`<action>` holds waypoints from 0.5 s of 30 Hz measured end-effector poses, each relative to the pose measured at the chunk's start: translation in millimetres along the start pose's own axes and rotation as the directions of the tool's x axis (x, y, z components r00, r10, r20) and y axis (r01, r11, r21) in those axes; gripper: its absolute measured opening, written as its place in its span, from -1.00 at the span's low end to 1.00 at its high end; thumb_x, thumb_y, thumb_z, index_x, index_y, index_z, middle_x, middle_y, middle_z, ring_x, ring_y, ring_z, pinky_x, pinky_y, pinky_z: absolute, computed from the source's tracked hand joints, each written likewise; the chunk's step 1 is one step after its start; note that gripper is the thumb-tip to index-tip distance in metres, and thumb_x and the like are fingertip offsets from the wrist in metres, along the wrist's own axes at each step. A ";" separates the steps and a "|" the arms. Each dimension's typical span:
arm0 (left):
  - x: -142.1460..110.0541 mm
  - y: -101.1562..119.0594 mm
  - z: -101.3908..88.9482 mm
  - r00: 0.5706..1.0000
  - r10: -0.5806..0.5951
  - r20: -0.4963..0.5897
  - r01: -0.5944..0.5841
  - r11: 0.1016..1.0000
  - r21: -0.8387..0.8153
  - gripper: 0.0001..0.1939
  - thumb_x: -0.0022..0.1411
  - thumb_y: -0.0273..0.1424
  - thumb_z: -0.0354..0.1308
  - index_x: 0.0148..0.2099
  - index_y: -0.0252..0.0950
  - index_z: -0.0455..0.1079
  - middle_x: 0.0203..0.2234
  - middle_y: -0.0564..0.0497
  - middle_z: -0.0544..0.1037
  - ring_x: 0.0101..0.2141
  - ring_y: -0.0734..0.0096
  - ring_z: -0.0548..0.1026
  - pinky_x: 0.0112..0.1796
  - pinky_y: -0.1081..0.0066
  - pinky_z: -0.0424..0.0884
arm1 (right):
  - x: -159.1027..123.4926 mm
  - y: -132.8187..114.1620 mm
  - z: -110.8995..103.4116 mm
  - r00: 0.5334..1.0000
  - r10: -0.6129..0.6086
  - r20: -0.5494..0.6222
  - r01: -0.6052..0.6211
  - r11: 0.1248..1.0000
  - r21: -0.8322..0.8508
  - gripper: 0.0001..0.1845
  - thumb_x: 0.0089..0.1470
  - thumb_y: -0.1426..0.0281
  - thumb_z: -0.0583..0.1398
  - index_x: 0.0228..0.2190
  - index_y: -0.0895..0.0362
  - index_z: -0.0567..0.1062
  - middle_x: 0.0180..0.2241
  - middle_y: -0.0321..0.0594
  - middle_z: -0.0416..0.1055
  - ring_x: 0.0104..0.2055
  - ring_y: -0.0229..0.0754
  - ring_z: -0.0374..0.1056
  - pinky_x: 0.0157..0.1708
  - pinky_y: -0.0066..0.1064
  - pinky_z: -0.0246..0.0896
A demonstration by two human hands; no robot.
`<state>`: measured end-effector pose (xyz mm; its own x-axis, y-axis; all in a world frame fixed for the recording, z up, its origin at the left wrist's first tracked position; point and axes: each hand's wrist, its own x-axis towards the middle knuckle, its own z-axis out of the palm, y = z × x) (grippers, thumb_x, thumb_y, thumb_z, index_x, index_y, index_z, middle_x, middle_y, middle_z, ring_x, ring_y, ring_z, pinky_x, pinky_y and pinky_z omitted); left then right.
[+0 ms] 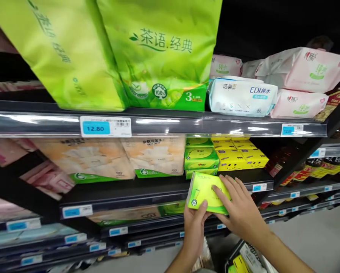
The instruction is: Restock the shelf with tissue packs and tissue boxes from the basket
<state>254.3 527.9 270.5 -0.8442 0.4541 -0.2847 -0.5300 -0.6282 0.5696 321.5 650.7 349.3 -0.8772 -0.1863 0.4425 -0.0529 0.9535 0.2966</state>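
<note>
Both my hands hold a flat yellow-green tissue packet [204,193] in front of a store shelf. My left hand [194,231] supports it from below, with the thumb on its front face. My right hand [238,204] presses its fingers onto the packet's right part. A stack of similar green packets [201,158] stands on the shelf just behind it. To their right sit yellow smiley-faced packets [238,159]. The shelf's front edge [164,185] runs just behind my hands.
Large green bags [161,49] and white and pink wipe packs [242,96] fill the shelf above. Beige tissue bales [155,155] stand to the left. A wire shopping basket [244,258] sits below my right hand, and bottled goods line the shelves at right.
</note>
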 end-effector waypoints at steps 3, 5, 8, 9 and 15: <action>2.1 11.7 5.1 0.997 0.057 0.043 -0.057 0.998 0.003 -0.15 0.00 -0.14 0.54 0.27 -0.21 0.31 0.05 -0.21 0.60 0.06 -0.02 0.59 0.00 0.13 0.59 | 22.8 4.3 -1.0 0.999 -0.047 0.022 0.047 0.999 -0.022 -0.25 0.10 0.24 0.35 0.25 0.21 0.32 0.26 0.27 0.29 0.28 0.36 0.25 0.24 0.24 0.22; 7.2 21.4 0.7 0.990 0.091 0.107 -0.096 0.995 0.041 -0.18 0.01 -0.15 0.54 0.25 -0.21 0.31 0.02 -0.19 0.61 0.05 0.01 0.59 0.00 0.16 0.58 | 37.8 11.5 -4.6 0.997 -0.075 0.028 0.076 0.997 -0.020 -0.19 0.05 0.25 0.37 0.27 0.21 0.31 0.23 0.27 0.31 0.26 0.34 0.26 0.24 0.21 0.22; 15.6 35.1 -19.9 0.971 0.118 0.210 -0.148 0.980 0.134 -0.32 0.10 -0.13 0.49 0.17 -0.21 0.33 -0.03 -0.19 0.62 -0.07 0.09 0.63 -0.08 0.20 0.60 | 64.2 32.3 -11.6 0.994 -0.089 0.060 0.092 0.994 -0.051 -0.15 0.00 0.27 0.41 0.27 0.20 0.32 0.20 0.24 0.34 0.21 0.32 0.30 0.23 0.17 0.24; 17.3 38.6 -29.3 0.965 0.130 0.227 -0.169 0.972 0.161 -0.36 0.13 -0.12 0.47 0.15 -0.21 0.34 -0.04 -0.20 0.62 -0.10 0.11 0.64 -0.11 0.20 0.61 | 74.5 42.4 -12.7 0.994 -0.070 0.082 0.076 0.994 -0.073 -0.14 -0.02 0.27 0.41 0.28 0.19 0.33 0.21 0.24 0.34 0.22 0.33 0.29 0.24 0.16 0.22; 11.2 45.6 -75.9 0.952 0.298 0.065 -0.305 0.936 0.175 -0.48 0.16 -0.07 0.44 0.04 -0.23 0.42 -0.14 -0.17 0.62 -0.18 0.18 0.63 -0.20 0.28 0.61 | 143.9 110.6 10.2 0.962 0.188 0.200 -0.190 0.982 -0.013 -0.14 -0.02 0.13 0.42 0.27 0.09 0.40 0.25 0.08 0.39 0.21 0.27 0.35 0.15 0.00 0.32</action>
<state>214.7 456.4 234.8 -0.9568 0.2863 -0.0513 -0.2249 -0.6162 0.7548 184.6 731.7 437.2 -0.9488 0.0478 0.3123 0.1206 0.9684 0.2181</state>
